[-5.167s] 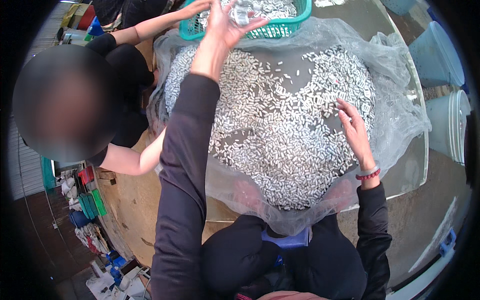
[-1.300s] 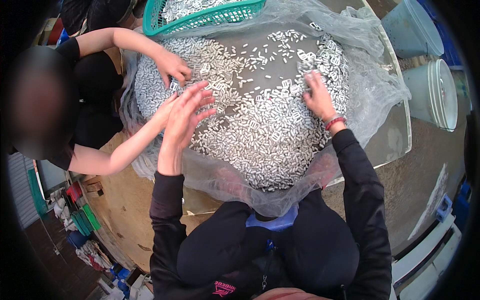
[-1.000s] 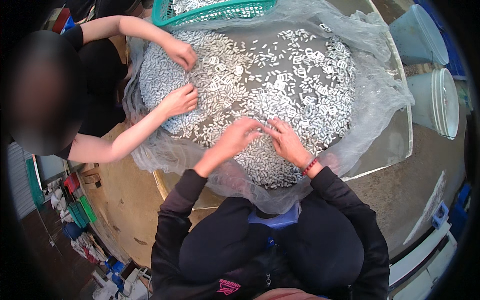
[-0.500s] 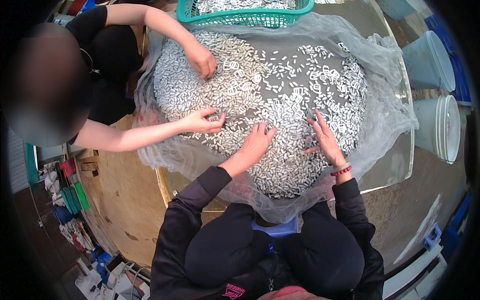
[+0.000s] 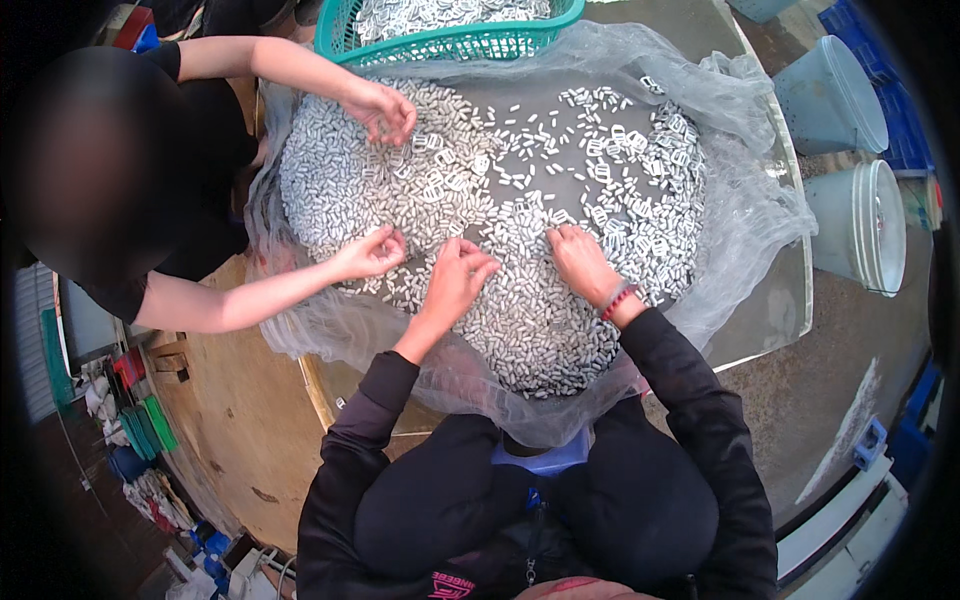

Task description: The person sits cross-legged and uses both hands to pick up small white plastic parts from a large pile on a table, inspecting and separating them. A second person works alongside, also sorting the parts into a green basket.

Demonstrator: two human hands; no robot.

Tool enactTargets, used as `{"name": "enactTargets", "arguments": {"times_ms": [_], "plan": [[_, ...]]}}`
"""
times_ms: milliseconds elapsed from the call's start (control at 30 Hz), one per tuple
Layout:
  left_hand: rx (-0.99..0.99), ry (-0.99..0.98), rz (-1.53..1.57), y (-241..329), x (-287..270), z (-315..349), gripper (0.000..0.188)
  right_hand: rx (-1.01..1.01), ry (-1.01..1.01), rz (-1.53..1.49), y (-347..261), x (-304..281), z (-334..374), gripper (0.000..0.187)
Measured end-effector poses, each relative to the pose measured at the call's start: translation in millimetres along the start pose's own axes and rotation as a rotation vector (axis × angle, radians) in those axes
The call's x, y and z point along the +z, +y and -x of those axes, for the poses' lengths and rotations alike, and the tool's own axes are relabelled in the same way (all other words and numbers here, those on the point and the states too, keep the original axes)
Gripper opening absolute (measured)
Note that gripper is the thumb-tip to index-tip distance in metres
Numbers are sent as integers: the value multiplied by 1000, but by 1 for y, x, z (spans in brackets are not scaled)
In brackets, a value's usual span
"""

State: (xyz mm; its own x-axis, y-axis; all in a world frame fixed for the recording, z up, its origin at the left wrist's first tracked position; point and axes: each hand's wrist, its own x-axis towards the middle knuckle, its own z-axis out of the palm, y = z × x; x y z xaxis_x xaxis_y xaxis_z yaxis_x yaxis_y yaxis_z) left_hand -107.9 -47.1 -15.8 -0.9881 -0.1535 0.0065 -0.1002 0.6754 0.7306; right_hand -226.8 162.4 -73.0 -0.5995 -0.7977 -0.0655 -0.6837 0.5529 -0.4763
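Observation:
Small silvery pellets (image 5: 548,345) lie heaped on a translucent plastic sheet (image 5: 455,385), with pale slotted buckles (image 5: 440,180) strewn among them. My left hand (image 5: 458,285) is over the middle of the heap, fingertips drawn together beside a buckle; what they pinch, if anything, is too small to make out. To its right, my right hand (image 5: 585,265), with a red bead bracelet at the wrist, reaches down with bent, closed fingers at the pellets near another buckle. Its fingertips hide whatever they grip.
Across on the left, a co-worker's two hands (image 5: 380,112) work over the same heap. A green basket (image 5: 440,48) full of buckles stands at the far edge. Pale buckets (image 5: 850,230) stand to the right beyond the table (image 5: 765,290).
My left hand has moved left and its fingers have drawn together. My right hand has moved left, its spread fingers now closed at the heap. The co-worker's upper hand has lifted away from the buckles.

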Motion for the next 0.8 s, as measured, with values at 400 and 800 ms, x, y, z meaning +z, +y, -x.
{"name": "enactTargets", "arguments": {"times_ms": [400,800], "plan": [[-498,-429,928,19,-7,-7,22,351,62,-556,12,-48,32,33],[186,-387,-77,28,53,-4,24,659,-13,-1205,30,-59,61,17]]}}
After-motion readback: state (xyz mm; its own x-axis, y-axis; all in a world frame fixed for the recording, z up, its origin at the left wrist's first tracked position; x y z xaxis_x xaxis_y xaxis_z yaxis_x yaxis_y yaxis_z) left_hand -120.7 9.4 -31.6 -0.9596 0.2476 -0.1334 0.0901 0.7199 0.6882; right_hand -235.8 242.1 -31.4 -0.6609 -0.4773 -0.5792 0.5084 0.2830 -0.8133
